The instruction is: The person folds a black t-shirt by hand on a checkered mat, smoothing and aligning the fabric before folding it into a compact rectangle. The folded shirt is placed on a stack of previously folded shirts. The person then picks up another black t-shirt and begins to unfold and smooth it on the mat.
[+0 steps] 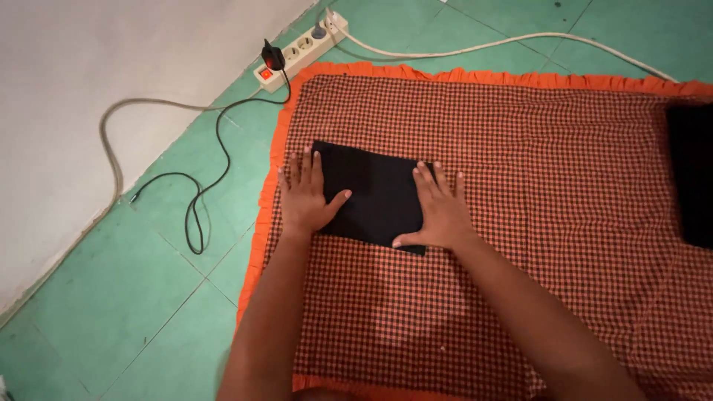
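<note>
Black fabric, folded into a flat rectangle [375, 194], lies on the checked cloth [520, 186], toward that cloth's left border and slightly askew to its edges. The left hand [306, 199] rests palm down over the rectangle's left short edge, fingers spread and extended, thumb angled inward onto the black surface; the fingertips reach past the rectangle's far corner onto the checked cloth. The right hand [440, 212] lies flat over the rectangle's right short edge, fingers likewise extended, thumb pointing inward along the near corner. Neither hand is closed around anything: both press flat with the fabric beneath and between them. The checked cloth, red and black with an orange ruffled trim [276, 141], is spread on a green tiled floor [141, 297]. A second dark piece [692, 174] lies at the cloth's right margin, cut by the frame. Beyond the cloth's far left corner sits a white power strip [301, 48] with a black plug and cable [194, 197], beside a pale wall [89, 67].
</note>
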